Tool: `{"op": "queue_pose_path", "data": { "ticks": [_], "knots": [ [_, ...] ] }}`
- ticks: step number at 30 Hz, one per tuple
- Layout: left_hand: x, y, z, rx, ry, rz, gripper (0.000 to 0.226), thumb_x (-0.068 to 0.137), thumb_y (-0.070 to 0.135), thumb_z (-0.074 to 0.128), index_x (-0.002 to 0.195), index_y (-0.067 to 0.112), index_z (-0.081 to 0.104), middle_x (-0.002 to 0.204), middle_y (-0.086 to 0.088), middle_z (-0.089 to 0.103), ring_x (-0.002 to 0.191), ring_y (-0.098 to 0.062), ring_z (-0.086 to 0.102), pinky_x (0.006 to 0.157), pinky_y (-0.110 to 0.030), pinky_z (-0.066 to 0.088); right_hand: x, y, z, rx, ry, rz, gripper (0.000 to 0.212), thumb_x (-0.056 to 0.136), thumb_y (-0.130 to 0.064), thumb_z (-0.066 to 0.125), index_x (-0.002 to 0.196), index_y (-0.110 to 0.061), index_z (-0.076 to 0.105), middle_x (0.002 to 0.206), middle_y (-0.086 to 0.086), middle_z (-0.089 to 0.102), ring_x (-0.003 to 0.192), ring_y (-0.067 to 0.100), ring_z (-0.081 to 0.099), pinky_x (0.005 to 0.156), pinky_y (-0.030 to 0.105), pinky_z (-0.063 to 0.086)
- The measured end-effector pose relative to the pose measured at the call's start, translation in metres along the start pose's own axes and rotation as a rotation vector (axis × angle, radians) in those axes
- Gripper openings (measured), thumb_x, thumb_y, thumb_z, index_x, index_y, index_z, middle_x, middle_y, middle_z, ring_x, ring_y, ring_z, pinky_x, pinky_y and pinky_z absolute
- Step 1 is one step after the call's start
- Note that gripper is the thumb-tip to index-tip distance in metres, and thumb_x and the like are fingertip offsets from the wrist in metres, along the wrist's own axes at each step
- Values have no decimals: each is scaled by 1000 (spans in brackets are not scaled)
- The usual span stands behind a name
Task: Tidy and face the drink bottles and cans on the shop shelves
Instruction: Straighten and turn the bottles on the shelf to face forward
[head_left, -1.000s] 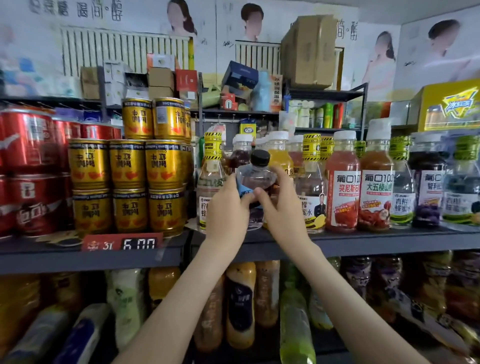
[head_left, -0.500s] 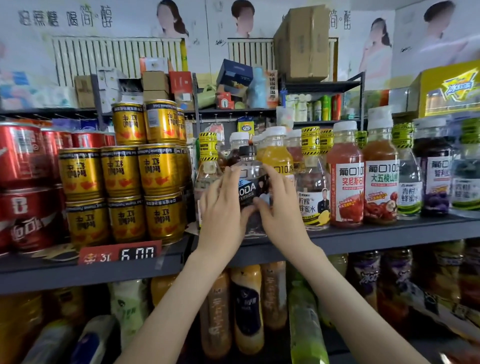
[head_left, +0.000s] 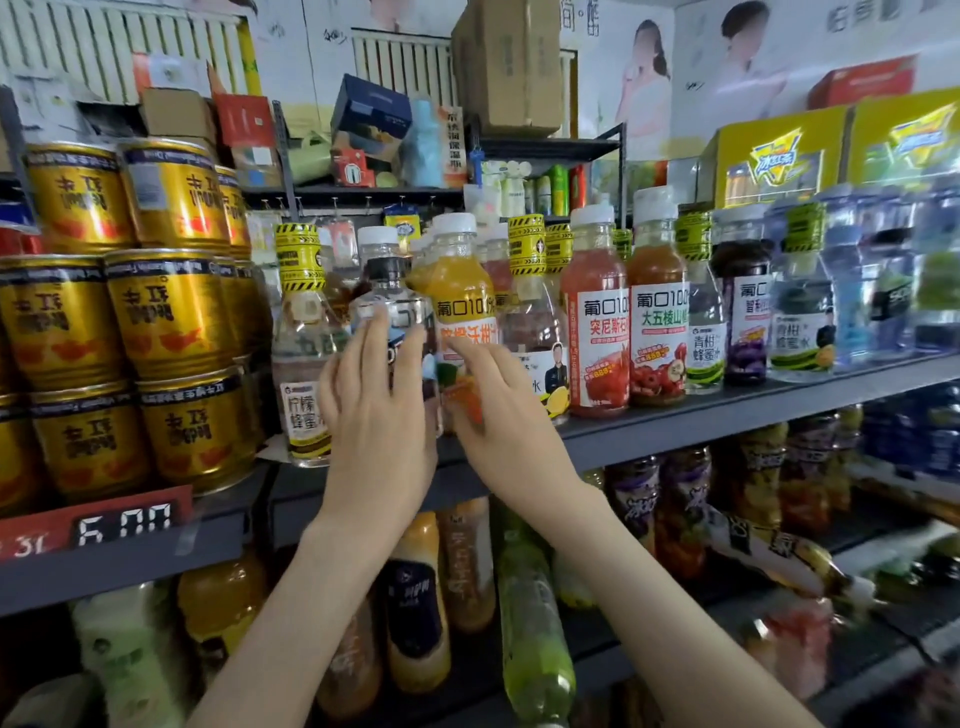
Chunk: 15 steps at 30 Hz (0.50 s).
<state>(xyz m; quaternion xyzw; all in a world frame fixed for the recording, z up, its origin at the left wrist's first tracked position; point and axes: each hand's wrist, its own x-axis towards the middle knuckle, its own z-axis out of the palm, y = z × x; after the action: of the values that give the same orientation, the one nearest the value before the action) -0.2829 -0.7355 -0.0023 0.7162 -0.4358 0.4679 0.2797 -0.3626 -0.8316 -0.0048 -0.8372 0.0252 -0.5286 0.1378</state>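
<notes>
1. Black-capped soda bottle (head_left: 390, 296) is upright on the grey shelf (head_left: 727, 415), between the lemon-honey bottle (head_left: 304, 364) and the orange juice bottle (head_left: 462, 291).
2. Left hand (head_left: 376, 421): fingers straight, flat against its front, not wrapped round it.
3. Right hand (head_left: 501, 415): loose and unclenched just beside it, holding nothing.

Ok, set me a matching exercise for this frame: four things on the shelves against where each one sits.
Things:
1. gold cans
2. black-capped bottle
3. red price tag
4. yellow carton

Places:
A. on the front edge of the shelf
B. stacked at the left
C. upper right of the view
D. right behind the left hand

Pairs: 1-B, 2-D, 3-A, 4-C
</notes>
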Motion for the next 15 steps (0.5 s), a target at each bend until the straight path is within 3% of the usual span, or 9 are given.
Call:
{"op": "queue_pose_path", "data": {
  "ticks": [3, 7, 12, 15],
  "knots": [
    [4, 36, 5, -86, -6, 40, 60, 79, 0, 61, 135, 6, 41, 145, -19, 37, 130, -37, 33, 106, -51, 28, -7, 15, -26, -17, 31, 13, 53, 84, 5, 55, 134, -5, 43, 128, 10, 49, 119, 17, 41, 100, 18, 29],
    [9, 100, 22, -225, -63, 75, 53, 81, -2, 57, 132, 3, 46, 137, -16, 46, 128, -35, 40, 109, -45, 29, -21, 48, -80, -50, 78, 93, 48, 87, -2, 55, 133, -9, 45, 127, 5, 50, 119, 17, 42, 99, 21, 32],
    [11, 207, 50, -393, -105, 67, 45, 86, 6, 58, 129, 4, 47, 123, -13, 56, 115, -30, 51, 94, -39, 44, -56, 107, -167, -125, 94, 187, 43, 92, -7, 54, 133, -13, 44, 127, 1, 49, 121, 15, 41, 95, 15, 31],
    [16, 281, 68, -459, -161, 64, 46, 91, 16, 54, 135, 9, 42, 127, -9, 54, 119, -26, 47, 97, -34, 41, -81, 149, -234, -169, 82, 232, 44, 91, -8, 55, 133, -15, 44, 122, -6, 46, 117, 12, 43, 88, 10, 30]
  ]
}}
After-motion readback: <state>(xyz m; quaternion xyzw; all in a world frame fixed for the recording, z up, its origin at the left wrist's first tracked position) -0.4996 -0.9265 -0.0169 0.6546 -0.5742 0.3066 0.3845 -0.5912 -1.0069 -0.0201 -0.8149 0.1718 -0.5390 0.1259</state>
